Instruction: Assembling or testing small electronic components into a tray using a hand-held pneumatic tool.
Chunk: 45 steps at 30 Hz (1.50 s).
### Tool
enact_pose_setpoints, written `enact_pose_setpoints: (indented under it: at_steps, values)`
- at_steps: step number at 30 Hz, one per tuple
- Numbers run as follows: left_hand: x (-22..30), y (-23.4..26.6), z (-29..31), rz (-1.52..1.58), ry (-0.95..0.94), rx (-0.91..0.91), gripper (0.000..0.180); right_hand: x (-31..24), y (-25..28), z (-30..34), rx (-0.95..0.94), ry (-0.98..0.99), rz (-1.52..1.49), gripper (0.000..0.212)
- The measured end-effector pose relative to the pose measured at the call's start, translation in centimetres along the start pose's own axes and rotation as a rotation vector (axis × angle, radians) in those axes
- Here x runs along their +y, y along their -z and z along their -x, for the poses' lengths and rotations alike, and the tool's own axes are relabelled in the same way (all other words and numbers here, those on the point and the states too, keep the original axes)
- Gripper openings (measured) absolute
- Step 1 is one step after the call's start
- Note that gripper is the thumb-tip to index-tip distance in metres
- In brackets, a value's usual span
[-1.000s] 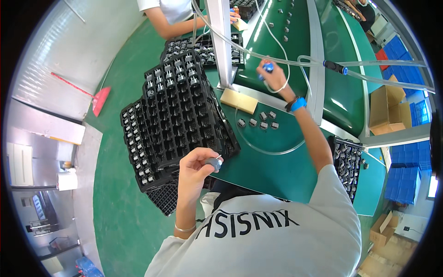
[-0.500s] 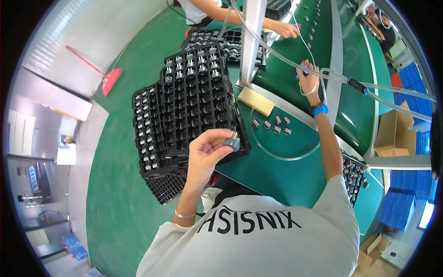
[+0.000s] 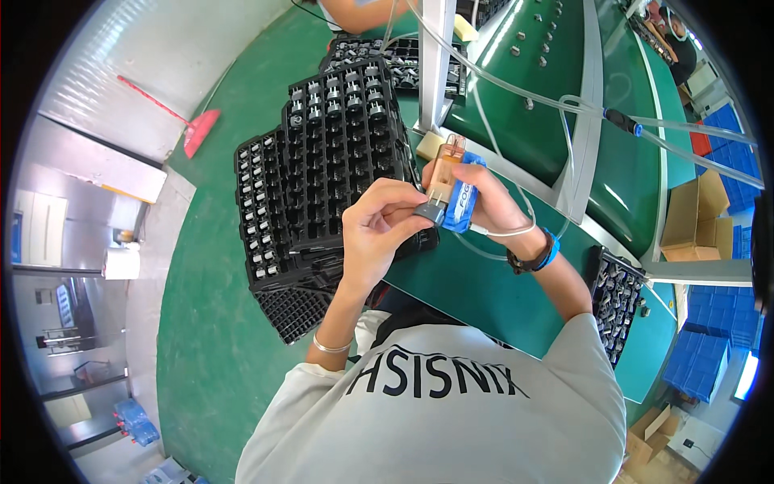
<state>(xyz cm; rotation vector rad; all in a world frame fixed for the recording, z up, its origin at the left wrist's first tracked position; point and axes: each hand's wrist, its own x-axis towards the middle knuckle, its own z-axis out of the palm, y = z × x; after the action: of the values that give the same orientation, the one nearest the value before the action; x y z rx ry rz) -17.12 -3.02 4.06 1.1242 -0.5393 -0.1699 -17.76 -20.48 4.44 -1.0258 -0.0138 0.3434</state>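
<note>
My left hand (image 3: 379, 230) pinches a small dark grey plug piece (image 3: 431, 211) with metal pins between thumb and fingertips. My right hand (image 3: 496, 202) is wrapped round a hand-held tool (image 3: 461, 202) with a blue body and a clear, orange-tinted block at its side. A pale hose or cable runs from the tool past my right wrist. The plug piece's pins point up toward the clear block; whether they touch it I cannot tell. Just left of my hands lies a black compartment tray (image 3: 334, 173) with silvery plug pieces in its far cells.
Another black tray (image 3: 260, 218) of small parts sticks out at the left. A yellow block (image 3: 430, 145) lies behind my hands, by a metal post (image 3: 435, 73). Clear hoses cross overhead. Beyond is a green conveyor (image 3: 516, 89) with several small parts; a co-worker's arm (image 3: 363, 14) shows at the top.
My right hand has come back from over the conveyor with the blue tool, which now meets the plug piece in my left hand. The co-worker's hand has left the conveyor area.
</note>
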Motion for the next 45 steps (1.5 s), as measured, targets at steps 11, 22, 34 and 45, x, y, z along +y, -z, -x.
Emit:
enact_pose_setpoints:
  at_steps: [11,22,34,45]
  values:
    - [0.0,-0.6,0.6,-0.07,0.018,0.024,0.024,0.4,0.5,0.3,0.014,0.02,-0.005,0.038]
    - [0.2,-0.2,-1.3,-0.501,-0.01,0.016,0.032,1.3,2.6,-0.5,0.209,0.162,0.017,0.032]
    - [-4.8,9.5,-13.7,-1.579,-0.113,-0.176,0.017,3.1,10.1,-6.8,0.365,0.58,1.243,0.025]
    - [-4.2,9.0,-12.2,-1.135,-0.016,-0.032,0.011,5.1,10.7,-4.8,0.31,0.535,1.156,0.064]
